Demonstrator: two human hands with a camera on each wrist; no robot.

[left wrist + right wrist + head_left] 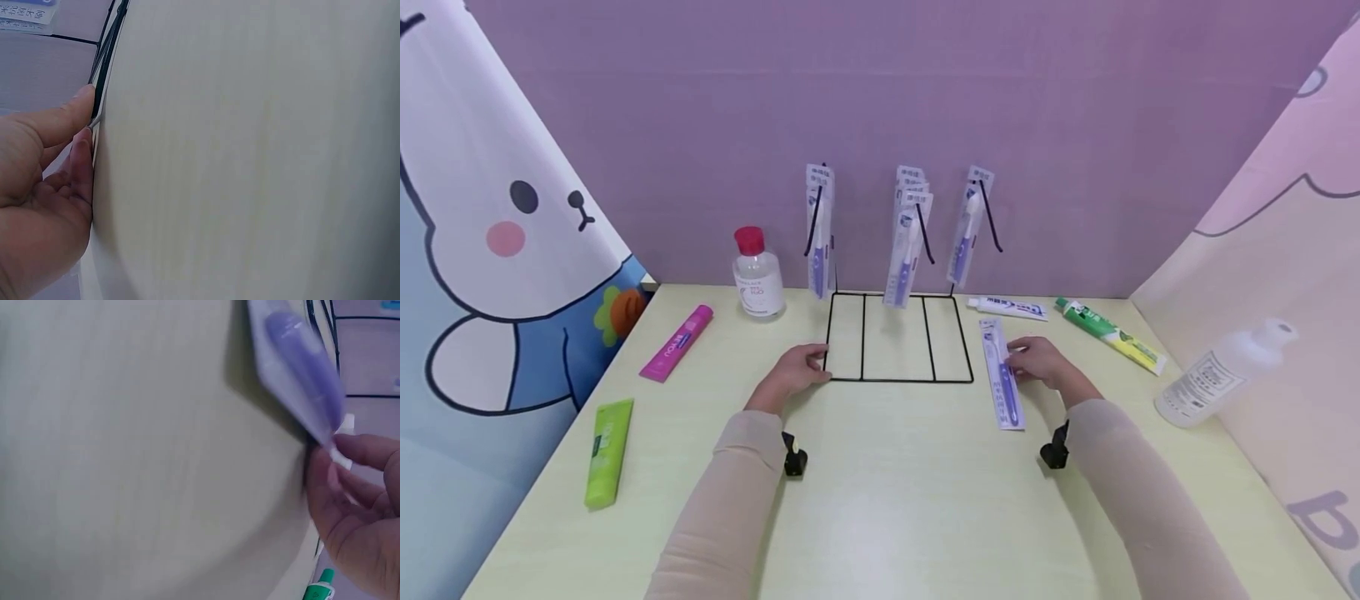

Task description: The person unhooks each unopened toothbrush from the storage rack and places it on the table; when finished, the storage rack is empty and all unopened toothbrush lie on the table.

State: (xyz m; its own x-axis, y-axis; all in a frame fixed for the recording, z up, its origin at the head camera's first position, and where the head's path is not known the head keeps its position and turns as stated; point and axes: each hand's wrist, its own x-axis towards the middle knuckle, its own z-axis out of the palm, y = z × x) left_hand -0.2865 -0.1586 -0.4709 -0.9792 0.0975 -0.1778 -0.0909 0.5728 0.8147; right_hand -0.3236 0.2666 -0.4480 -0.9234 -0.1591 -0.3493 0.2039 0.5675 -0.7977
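Note:
My left hand (792, 377) is at the near left corner of a black wire display rack (898, 381). In the left wrist view its thumb and fingertips pinch the rack's wire (104, 78). On the right, my right hand (1037, 360) pinches the edge of a packaged toothbrush (1002, 379) with a purple handle, just right of the rack's base. That pack tilts up from the table in the right wrist view, its purple handle (306, 365) blurred. Several more packaged toothbrushes hang on the rack's hooks: a left group (820, 242), a middle group (908, 254) and a right one (967, 233).
Left of the rack are a red-capped clear bottle (760, 283), a pink tube (676, 343) and a green tube (608, 454). To the right lie a white toothpaste tube (1011, 307), a green-yellow tube (1108, 333) and a white bottle (1221, 375). A purple backdrop (1075, 150) stands behind.

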